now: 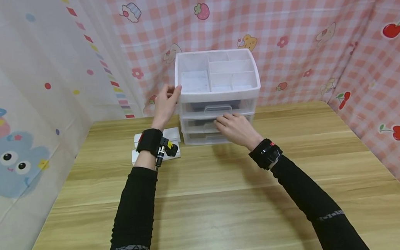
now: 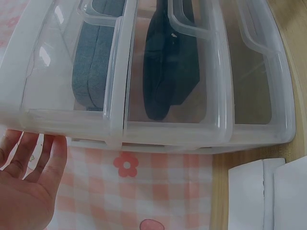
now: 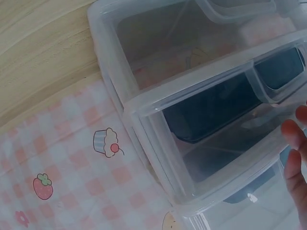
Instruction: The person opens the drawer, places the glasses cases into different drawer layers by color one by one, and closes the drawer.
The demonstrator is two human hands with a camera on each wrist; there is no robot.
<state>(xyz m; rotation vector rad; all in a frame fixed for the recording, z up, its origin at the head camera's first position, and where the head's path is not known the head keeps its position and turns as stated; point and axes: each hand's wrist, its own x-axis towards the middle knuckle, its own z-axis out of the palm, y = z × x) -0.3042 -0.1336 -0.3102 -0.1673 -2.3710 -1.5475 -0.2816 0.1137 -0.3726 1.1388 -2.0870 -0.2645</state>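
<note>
A white drawer unit (image 1: 219, 96) with clear drawers stands at the back of the table. My left hand (image 1: 165, 106) rests against its upper left side, fingers fairly straight in the left wrist view. My right hand (image 1: 236, 130) is at the front, its curled fingers at the top edge of the middle drawer (image 1: 194, 124). That drawer juts out slightly. Through the clear fronts, a blue-grey fabric case (image 2: 91, 72) shows in the top drawer and a dark blue item (image 2: 170, 72) in the middle one. The bottom drawer (image 2: 252, 86) shows nothing inside.
The unit's top is a divided open tray (image 1: 195, 79). White flat pieces (image 1: 171, 134) lie on the wooden table (image 1: 206, 209) left of the unit, partly behind my left wrist. A pink checked curtain (image 1: 283, 22) hangs close behind the unit.
</note>
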